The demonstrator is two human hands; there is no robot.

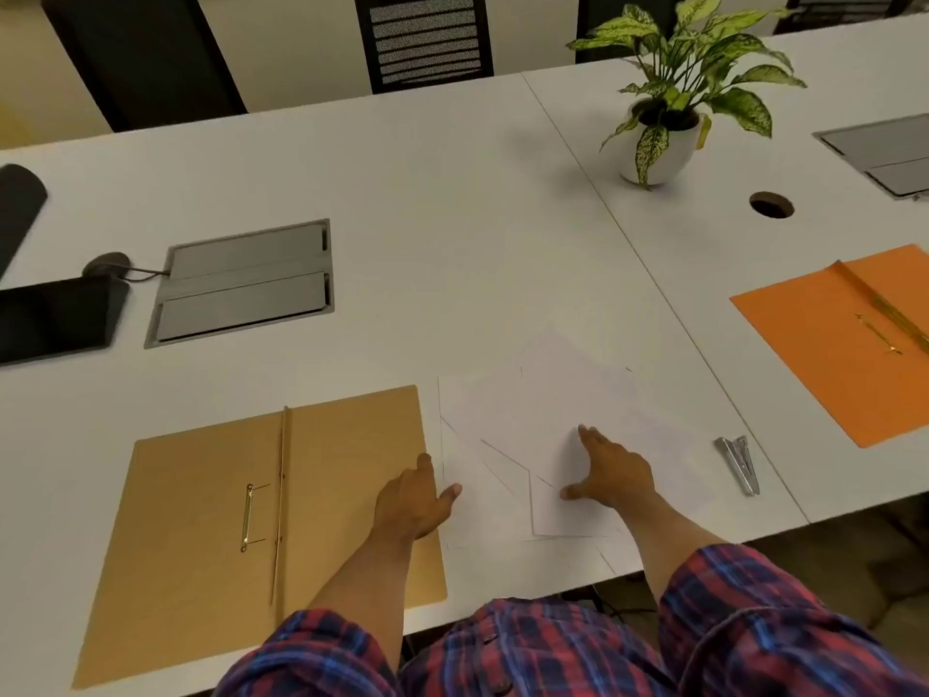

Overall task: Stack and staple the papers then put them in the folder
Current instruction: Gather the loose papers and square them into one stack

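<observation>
Plaid sleeves (754,611) rolled; both hands flat on scattered papers (507,415).

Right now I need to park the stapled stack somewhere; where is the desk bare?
Bare: the wide stretch between the metal cable hatch, potted plant and loose papers. Crowded: near edge, where tan folder, papers, both hands and stapler sit; orange folder fills the right.

Red/blue plaid shirt (553,646), sleeves rolled.
</observation>
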